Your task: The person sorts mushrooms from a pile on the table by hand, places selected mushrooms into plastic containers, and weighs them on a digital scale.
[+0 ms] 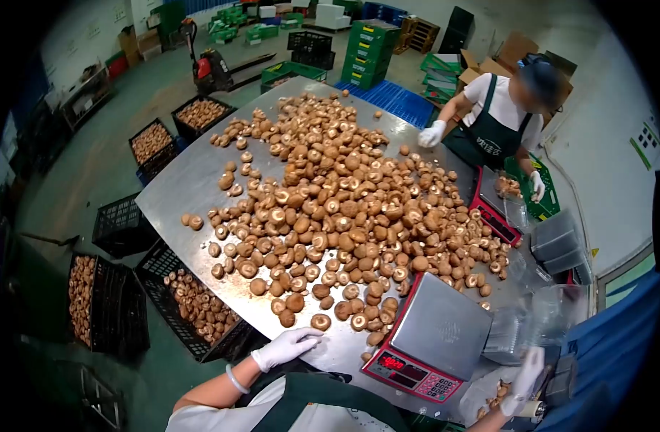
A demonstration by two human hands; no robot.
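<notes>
My left hand, in a white glove, rests at the near edge of the metal table. Its fingers are stretched out, close beside a brown mushroom, and nothing shows in its grip. At the lower right, my right hand, also gloved, is raised with its fingers at the lower edge of a clear plastic container, blurred by motion; it appears to grip it. A stack of clear containers stands beside it. Between my hands sits a red digital scale with a bare plate and a lit display.
A large mushroom pile covers the table's middle. Black crates of mushrooms stand on the floor at left. Across the table, a co-worker in a dark apron stands near a second scale. More clear containers are stacked at right.
</notes>
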